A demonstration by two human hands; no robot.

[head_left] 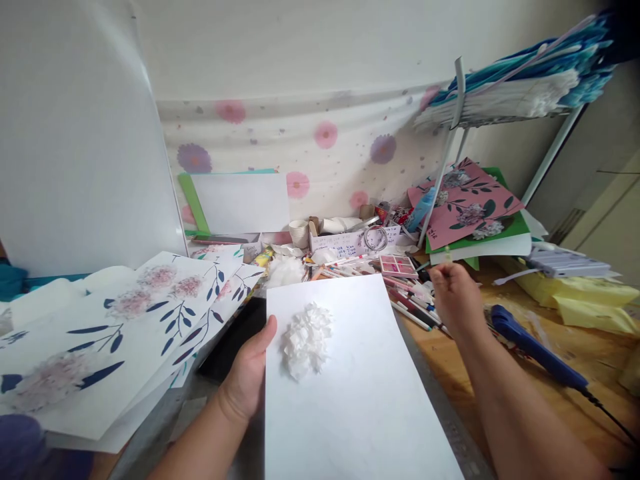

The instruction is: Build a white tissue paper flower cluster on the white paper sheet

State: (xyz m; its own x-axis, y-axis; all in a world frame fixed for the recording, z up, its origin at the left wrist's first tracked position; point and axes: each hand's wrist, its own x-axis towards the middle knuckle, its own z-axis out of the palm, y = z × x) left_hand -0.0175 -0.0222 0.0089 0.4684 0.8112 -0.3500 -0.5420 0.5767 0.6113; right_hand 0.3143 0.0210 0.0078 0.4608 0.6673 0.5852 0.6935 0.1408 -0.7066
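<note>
A white sheet of paper [360, 400] lies in front of me with a white flower of crumpled, ruffled tissue [309, 340] on its upper left part. My left hand [249, 370] grips the sheet's left edge, thumb on top and the other fingers hidden beneath. Off the paper's right side, my right hand [456, 293] is closed above the pile of pens [413, 300]. A small pale tip pokes up from its fingers; what it belongs to I cannot make out.
Sheets with pink flowers and dark leaves [145, 320] cover the left side. A blue glue gun [535, 350] with a cord rests at right. Behind are paper cups [299, 233] and a pink palette [397, 267]. A rack [460, 100] holds blue and white stems above pink artwork [465, 200].
</note>
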